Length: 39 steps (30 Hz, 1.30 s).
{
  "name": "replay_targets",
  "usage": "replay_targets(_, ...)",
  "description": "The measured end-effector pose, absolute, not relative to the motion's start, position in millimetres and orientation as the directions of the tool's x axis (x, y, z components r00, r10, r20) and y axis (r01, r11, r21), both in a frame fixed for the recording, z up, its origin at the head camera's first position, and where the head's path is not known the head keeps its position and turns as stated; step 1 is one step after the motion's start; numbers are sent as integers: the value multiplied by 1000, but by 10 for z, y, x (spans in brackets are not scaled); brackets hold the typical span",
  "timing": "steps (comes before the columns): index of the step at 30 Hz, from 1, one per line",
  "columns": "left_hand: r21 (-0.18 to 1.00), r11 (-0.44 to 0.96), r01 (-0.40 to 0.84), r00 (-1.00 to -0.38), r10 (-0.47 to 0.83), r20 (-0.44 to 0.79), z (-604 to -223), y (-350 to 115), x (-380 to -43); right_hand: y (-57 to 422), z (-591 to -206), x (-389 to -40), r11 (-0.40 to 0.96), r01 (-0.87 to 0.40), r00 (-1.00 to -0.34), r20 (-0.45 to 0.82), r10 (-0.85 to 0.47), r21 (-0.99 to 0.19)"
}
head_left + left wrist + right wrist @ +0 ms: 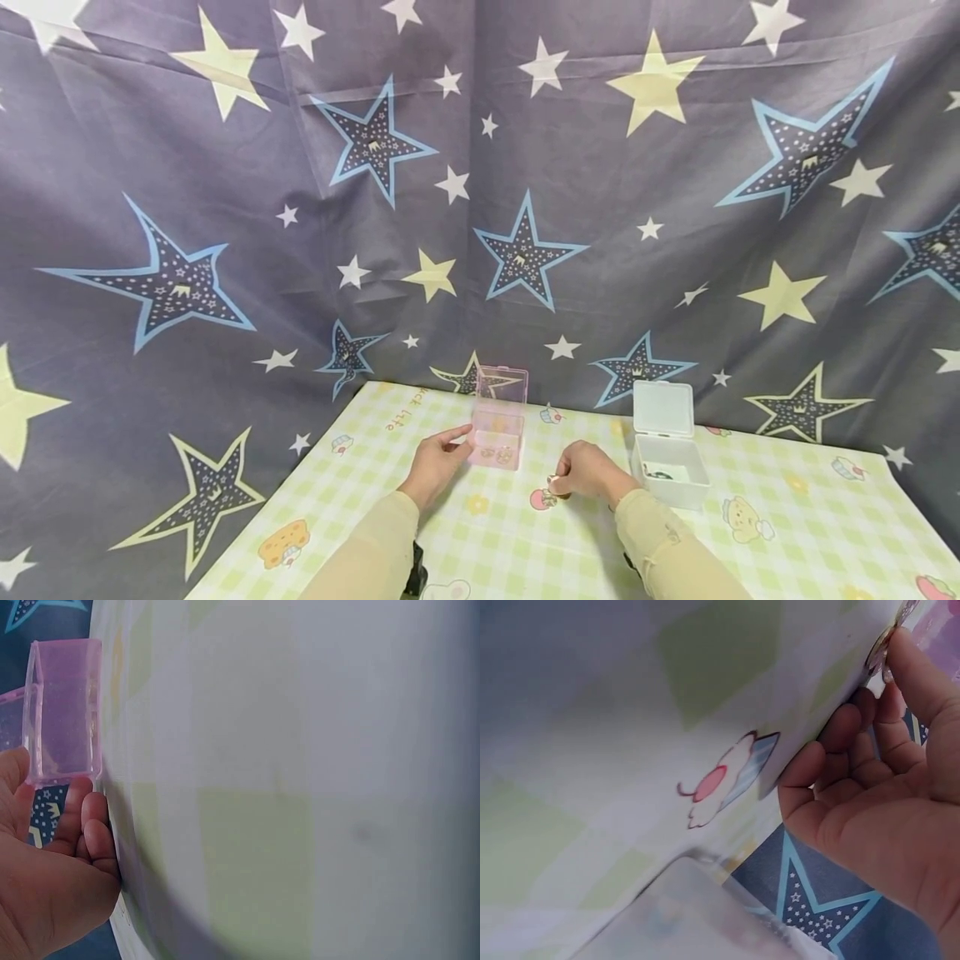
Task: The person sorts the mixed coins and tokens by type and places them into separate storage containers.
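A pink see-through plastic box (495, 454) stands with its hinged lid (502, 387) raised, several small gold-coloured ornaments (504, 455) inside. At its left wall my left hand (437, 465) holds the box, thumb near the upper rim and fingertips lower down, as the left wrist view shows. To the right of the pink box, low over the tablecloth, my right hand (590, 471) pinches a small shiny gold-coloured ornament (883, 651) between thumb and forefinger. Its exact kind is too small to tell. The other right fingers (802, 765) are curled near the cloth.
A white plastic box (678, 492) with its lid (663, 408) up stands right of my right hand, a small dark green and gold item (660, 475) inside. Green-checked cloth (517, 550) covers the table. Behind hangs a dark curtain (420, 317) printed with stars.
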<state>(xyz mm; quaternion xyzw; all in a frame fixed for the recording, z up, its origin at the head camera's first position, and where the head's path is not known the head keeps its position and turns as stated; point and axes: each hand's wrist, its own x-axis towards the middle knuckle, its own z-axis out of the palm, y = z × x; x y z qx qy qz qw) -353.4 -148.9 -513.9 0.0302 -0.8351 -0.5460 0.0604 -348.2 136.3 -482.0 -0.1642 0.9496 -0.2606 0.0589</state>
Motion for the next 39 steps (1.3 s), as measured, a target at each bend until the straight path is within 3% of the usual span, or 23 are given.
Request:
replay_targets(9, 913, 408, 27, -989, -123, 85, -5145, -1471, -3539, 1527, -4843, -3520, 667, -243, -939, -3, -344, -704)
replay_targets(16, 912, 408, 30, -987, -133, 91, -5155, -1473, -3545, 1601, -4858, -3552, 607, -180, -939, -48, -341, -774)
replay_targets(39, 916, 399, 37, -988, -120, 93, -5142, -1471, -3535, 1646, -4942, -3581, 579, -118, -957, -63, -283, -807)
